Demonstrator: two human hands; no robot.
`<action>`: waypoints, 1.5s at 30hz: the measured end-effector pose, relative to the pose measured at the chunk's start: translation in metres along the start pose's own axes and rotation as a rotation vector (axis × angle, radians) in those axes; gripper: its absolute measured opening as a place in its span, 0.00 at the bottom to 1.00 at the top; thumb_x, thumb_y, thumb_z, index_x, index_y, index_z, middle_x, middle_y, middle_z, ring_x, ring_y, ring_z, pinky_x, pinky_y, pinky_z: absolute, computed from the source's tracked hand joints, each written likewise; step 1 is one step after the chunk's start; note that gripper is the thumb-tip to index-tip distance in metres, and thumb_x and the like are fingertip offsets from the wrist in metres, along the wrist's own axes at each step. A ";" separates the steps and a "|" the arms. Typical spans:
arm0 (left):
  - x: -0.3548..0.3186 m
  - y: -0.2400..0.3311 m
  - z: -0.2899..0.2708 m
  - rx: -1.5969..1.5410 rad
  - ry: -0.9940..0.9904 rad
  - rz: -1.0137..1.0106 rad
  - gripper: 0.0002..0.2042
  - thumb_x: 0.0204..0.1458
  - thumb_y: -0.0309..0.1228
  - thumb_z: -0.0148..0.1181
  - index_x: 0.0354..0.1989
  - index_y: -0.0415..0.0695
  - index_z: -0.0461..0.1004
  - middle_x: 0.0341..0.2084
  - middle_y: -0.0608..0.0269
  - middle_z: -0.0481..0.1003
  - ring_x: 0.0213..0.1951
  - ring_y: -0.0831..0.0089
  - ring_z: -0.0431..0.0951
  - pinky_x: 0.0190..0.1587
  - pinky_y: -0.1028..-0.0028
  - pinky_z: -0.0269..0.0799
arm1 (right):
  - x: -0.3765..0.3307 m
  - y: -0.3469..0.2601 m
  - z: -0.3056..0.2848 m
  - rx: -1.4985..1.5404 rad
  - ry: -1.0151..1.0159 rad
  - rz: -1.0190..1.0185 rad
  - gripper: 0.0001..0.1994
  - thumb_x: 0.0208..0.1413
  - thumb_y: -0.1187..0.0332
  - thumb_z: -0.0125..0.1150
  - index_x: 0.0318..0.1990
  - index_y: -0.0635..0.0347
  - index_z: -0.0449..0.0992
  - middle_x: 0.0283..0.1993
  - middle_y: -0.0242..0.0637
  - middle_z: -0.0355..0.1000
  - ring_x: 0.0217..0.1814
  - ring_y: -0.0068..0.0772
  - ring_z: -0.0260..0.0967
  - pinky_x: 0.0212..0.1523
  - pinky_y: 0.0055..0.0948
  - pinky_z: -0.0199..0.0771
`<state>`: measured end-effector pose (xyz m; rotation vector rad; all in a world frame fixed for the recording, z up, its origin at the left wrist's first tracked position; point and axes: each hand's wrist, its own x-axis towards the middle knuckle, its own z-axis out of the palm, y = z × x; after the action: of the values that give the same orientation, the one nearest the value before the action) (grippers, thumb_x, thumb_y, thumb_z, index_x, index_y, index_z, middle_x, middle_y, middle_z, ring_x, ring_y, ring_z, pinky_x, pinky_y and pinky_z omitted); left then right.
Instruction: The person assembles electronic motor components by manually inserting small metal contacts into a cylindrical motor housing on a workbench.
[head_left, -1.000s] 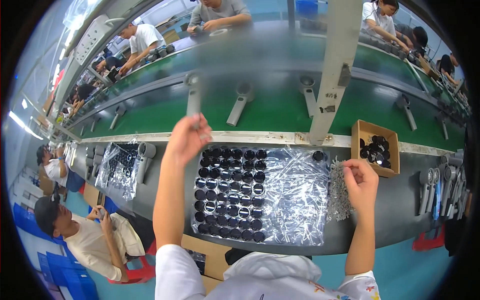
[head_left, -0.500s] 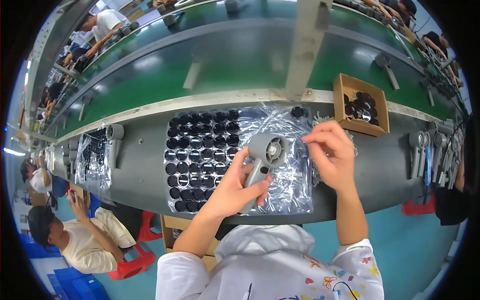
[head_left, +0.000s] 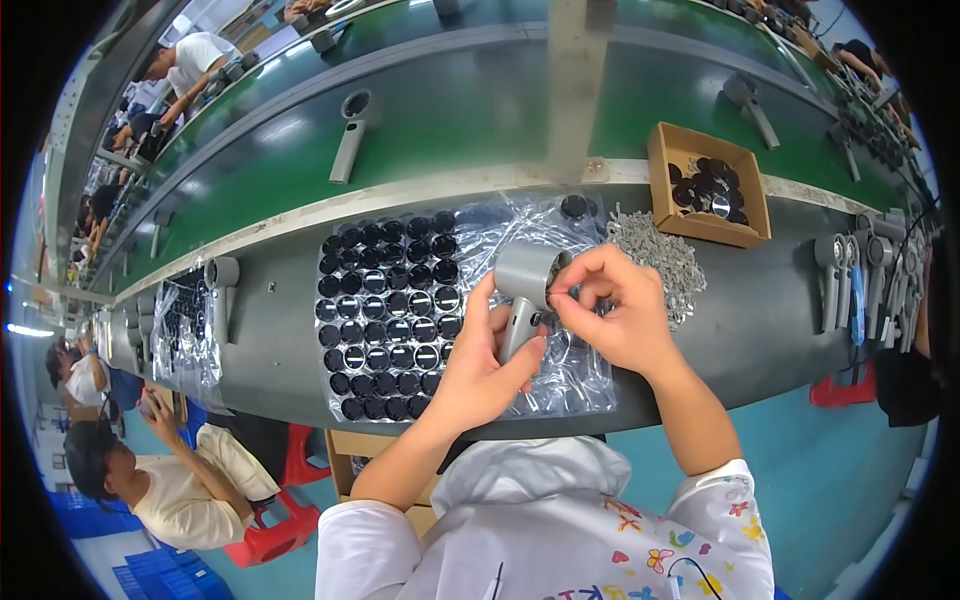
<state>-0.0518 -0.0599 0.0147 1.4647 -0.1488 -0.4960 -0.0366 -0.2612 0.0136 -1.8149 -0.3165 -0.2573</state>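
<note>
A grey handheld housing (head_left: 522, 290) is gripped by the left hand (head_left: 485, 355) above the plastic-lined tray (head_left: 580, 385) on the surface (head_left: 770, 300); right hand (head_left: 615, 310) fingers are pinched at its round head.

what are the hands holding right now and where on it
The left hand holds a grey handheld device by its handle; the right hand pinches at the rim of its round head.

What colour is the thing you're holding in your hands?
Grey: the handheld device has a grey head and handle, seen best in the head view.
</note>
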 end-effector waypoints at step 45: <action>-0.007 -0.001 -0.001 0.273 0.127 0.189 0.37 0.58 0.19 0.57 0.74 0.42 0.46 0.40 0.54 0.78 0.28 0.79 0.78 0.23 0.79 0.75 | -0.002 -0.010 0.010 -0.077 0.026 -0.018 0.18 0.45 0.82 0.69 0.37 0.58 0.64 0.31 0.32 0.80 0.21 0.11 0.70 0.30 0.17 0.73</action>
<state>-0.0581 -0.0563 0.0152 1.7243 -0.2592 -0.2336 -0.0413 -0.2496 0.0191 -1.8837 -0.3088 -0.3089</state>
